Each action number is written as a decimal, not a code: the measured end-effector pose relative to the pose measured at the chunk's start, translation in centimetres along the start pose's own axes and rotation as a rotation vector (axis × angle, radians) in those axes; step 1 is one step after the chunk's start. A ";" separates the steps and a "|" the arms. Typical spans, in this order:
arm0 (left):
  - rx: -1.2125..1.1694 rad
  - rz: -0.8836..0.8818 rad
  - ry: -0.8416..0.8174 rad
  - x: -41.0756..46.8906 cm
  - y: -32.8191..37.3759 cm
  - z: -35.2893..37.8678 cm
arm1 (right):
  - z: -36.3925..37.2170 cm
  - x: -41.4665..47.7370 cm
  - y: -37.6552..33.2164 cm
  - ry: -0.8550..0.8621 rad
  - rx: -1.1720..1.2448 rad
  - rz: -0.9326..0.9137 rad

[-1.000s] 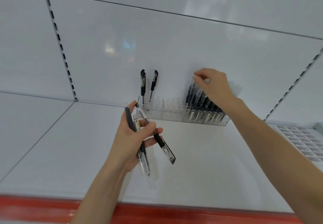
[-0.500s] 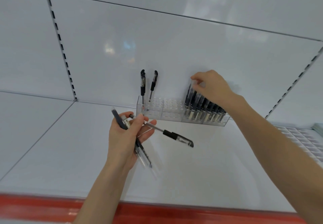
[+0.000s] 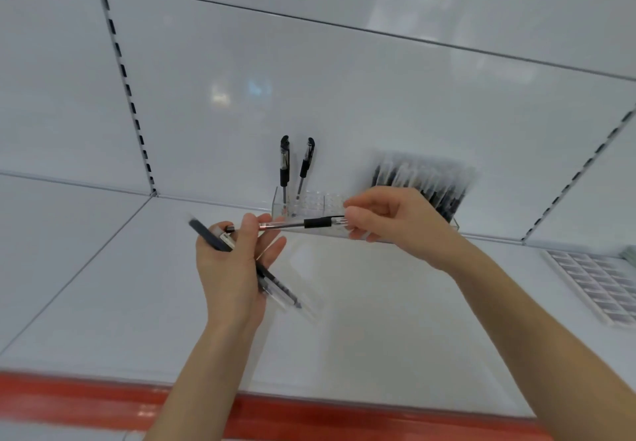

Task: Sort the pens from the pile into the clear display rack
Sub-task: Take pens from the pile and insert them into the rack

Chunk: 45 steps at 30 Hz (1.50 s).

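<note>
Display rack on shelf, against back panel. 2 upright pens in rack's left end; pen row in right end. Left hand, holding pen bundle, before rack's left end. Right hand before rack's right part. Loose pen horizontal, held between both hands. Compartment tray on shelf, far right.

Bright, flat, cool-white all over. Soft glare patches on the back panel at 11 o'clock, a fainter sheen at 1. Only pale, loose-edged shadows on the shelf toward 6. Smeared by motion: pen bundle at 9, racked pens at 3, red edge strip at 8. Fairly crisp by contrast: single pen near centre. Bowed and splayed toward the edges, slotted upright at 10 leaning hard.
</note>
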<state>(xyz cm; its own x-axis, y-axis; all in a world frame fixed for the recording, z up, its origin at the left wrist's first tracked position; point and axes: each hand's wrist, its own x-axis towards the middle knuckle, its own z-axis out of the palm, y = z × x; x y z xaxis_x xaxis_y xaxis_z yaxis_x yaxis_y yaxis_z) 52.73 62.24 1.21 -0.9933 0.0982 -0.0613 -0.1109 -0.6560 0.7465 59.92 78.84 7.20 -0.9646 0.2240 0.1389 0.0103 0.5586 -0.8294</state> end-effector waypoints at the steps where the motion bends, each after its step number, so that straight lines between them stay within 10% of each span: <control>1: 0.009 0.003 0.001 0.0 0.0 0.0 | 0.5 0.0 0.4 0.025 0.051 -0.012; 7: 0.170 -0.079 -0.018 -0.2 0.2 -0.6 | -0.2 2.4 1.2 0.430 0.427 0.042; 13: 0.226 -0.098 0.025 -0.3 0.5 -1.2 | -0.9 6.3 1.2 0.664 0.203 -0.140; 27: 0.153 -0.036 -0.004 0.0 1.0 -1.9 | 2.2 11.8 -0.3 0.321 -0.368 -0.395; 45: -0.012 -0.054 -0.007 0.0 0.8 -1.3 | 3.1 11.2 0.6 0.284 -0.216 -0.246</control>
<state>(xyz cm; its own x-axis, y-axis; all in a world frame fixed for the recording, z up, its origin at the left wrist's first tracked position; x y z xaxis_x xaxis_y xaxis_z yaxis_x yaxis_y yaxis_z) 52.55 60.70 0.95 -0.9856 0.1388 -0.0970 -0.1650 -0.6582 0.7346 48.31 79.24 6.61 -0.8347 0.2575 0.4868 -0.1266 0.7705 -0.6247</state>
